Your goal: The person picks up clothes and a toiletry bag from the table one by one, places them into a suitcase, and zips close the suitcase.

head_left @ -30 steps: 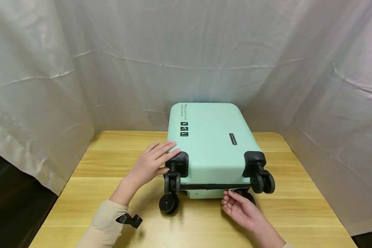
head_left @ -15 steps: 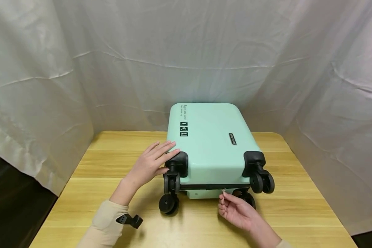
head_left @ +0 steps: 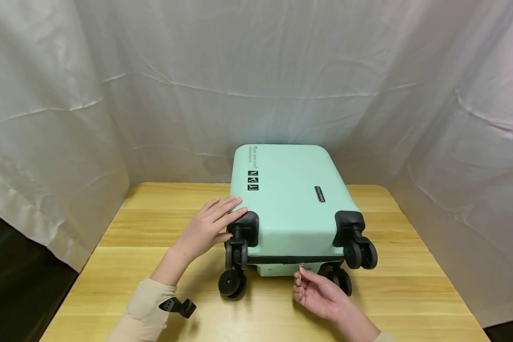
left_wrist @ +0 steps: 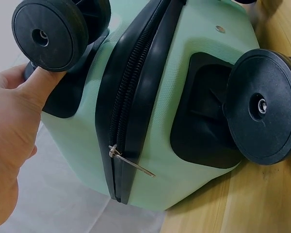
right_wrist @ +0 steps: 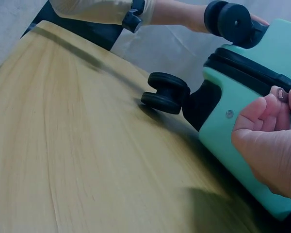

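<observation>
Your left hand [head_left: 206, 228] lies flat, fingers straight, on the near left corner of the mint suitcase [head_left: 290, 199], steadying it where it lies on the wooden table [head_left: 124, 247]. Your right hand [head_left: 318, 293] pinches the zipper pull [head_left: 300, 267] on the near wheel end, between the wheels [head_left: 232, 282], to run the zipper.

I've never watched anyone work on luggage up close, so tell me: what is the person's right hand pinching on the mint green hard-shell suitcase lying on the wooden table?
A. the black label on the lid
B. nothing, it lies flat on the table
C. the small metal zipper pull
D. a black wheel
C: the right hand pinches the small metal zipper pull at the black zipper seam between the wheels of the mint green hard-shell suitcase.
</observation>
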`<state>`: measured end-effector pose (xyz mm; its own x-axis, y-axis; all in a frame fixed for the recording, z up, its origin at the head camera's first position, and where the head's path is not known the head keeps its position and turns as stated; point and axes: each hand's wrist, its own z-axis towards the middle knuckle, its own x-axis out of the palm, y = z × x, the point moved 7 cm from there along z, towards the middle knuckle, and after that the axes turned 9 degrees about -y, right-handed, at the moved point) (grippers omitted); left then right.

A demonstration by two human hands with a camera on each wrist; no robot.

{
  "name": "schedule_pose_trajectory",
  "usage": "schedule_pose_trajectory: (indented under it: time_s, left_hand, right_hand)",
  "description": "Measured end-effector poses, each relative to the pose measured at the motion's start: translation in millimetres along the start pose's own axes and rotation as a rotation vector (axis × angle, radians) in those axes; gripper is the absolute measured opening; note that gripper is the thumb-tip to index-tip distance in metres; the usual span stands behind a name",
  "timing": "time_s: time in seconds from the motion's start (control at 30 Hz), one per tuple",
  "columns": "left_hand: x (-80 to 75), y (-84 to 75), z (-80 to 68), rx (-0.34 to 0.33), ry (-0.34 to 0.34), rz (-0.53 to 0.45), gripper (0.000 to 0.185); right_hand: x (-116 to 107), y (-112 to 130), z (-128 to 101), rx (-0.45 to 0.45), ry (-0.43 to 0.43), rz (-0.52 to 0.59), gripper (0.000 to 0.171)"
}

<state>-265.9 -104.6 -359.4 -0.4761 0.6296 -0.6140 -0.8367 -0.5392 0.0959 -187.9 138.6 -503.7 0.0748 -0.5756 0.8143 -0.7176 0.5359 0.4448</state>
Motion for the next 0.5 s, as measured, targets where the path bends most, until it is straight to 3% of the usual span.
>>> schedule_pose_trajectory:
  time_s: [0.5]
  left_hand:
    - [4.1, 2.1, 2.2, -0.011, 0.007, -0.005, 0.088]
  right_hand:
    - [18.2, -10.2, 20.3, 0.023, -0.012, -0.079, 0.038]
